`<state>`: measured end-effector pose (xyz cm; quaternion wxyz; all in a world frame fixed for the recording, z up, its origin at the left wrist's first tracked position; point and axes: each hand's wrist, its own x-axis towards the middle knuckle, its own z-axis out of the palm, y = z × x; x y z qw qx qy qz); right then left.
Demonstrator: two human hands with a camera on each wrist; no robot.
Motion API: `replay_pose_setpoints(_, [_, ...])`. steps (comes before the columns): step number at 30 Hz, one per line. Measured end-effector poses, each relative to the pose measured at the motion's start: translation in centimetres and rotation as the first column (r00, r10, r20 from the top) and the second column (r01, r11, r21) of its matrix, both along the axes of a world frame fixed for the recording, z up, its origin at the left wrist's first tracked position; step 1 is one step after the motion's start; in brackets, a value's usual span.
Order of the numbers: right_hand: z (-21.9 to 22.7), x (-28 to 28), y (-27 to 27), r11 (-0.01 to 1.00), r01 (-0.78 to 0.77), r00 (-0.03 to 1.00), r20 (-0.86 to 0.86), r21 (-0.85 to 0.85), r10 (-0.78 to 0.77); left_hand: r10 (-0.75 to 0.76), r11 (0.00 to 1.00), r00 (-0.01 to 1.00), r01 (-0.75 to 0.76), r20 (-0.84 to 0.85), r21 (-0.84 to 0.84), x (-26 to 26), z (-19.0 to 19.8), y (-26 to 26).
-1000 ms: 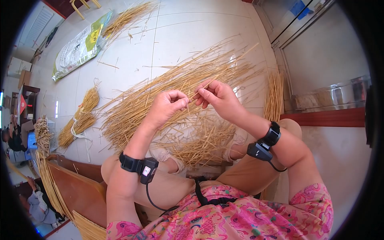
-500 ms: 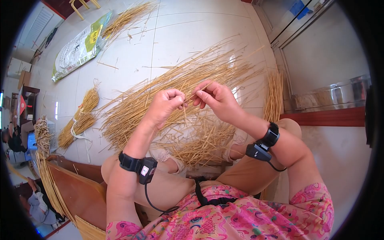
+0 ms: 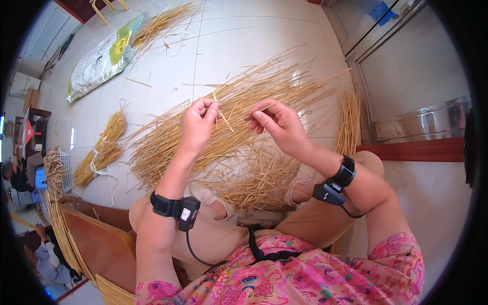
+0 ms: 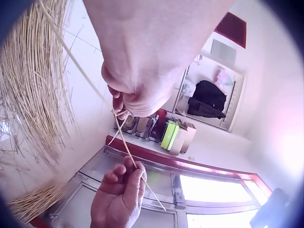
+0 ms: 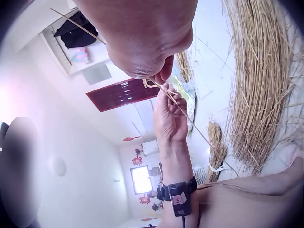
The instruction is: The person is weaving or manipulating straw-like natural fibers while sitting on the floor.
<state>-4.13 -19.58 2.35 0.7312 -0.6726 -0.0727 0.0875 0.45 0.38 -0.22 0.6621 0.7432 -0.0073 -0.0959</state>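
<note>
My left hand is over the floor near the middle of the head view, pinching a thin pale straw between thumb and fingers. To its right, my right hand pinches a slender straw stalk that slants up and away to the right. A gap separates the two hands in the head view. The left wrist view shows my right hand below with the thin stalk through its fingertips. Below both hands, a broad spread of loose straw covers the floor tiles.
A tied straw bundle lies at left, with a printed sack behind it holding more straw. Another straw pile lies by the glass doors. A wooden board stands near my left leg. Other people sit at far left.
My left hand has drawn away to the left and slightly up with its straw, parting from my right hand. The right hand has barely moved.
</note>
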Motion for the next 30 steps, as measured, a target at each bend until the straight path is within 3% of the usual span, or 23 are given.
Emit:
replay_pose_setpoints(7, [-0.2,0.5,-0.4,0.989,0.094,0.996,-0.015,0.117,-0.093,0.057,0.998,0.996,-0.057,-0.07,-0.003,0.7,0.2,1.5])
replay_pose_setpoints(11, [0.2,1.0,-0.8,0.984,0.156,0.987,0.015,0.091,-0.158,0.076,0.997,0.983,-0.073,-0.165,0.023,0.6,-0.2,2.1])
replay_pose_setpoints(14, [0.4,1.4,-1.0,0.977,0.198,0.978,0.046,0.085,-0.202,0.122,0.99,0.973,-0.133,-0.198,-0.039,0.2,-0.3,1.6])
replay_pose_setpoints(17, [0.6,1.9,-1.9,0.962,0.252,0.963,0.073,0.107,-0.26,0.265,0.962,0.937,-0.274,-0.229,-0.008,0.8,-1.2,2.7])
replay_pose_setpoints(20, [1.8,3.1,-3.7,0.941,0.309,0.945,0.068,0.137,-0.32,0.296,0.932,0.914,-0.34,-0.278,-0.127,1.5,-1.4,4.8])
replay_pose_setpoints(24, [3.4,4.5,-6.0,0.917,0.378,0.913,0.117,0.125,-0.392,0.403,0.91,0.907,-0.411,-0.12,-0.047,1.6,0.5,5.0])
replay_pose_setpoints(27, [3.9,5.6,-8.2,0.862,0.489,0.853,0.135,0.134,-0.504,-0.089,0.996,0.996,0.089,-0.021,-0.023,0.7,3.4,4.7])
replay_pose_setpoints(29, [4.2,6.1,-9.0,0.83,0.533,0.825,0.116,0.166,-0.553,-0.45,0.893,0.883,0.443,-0.134,-0.082,-1.1,4.7,3.4])
replay_pose_setpoints(30, [4.2,6.2,-9.3,0.82,0.546,0.816,0.112,0.169,-0.567,-0.584,0.809,0.8,0.587,-0.14,-0.022,-2.1,4.7,2.1])
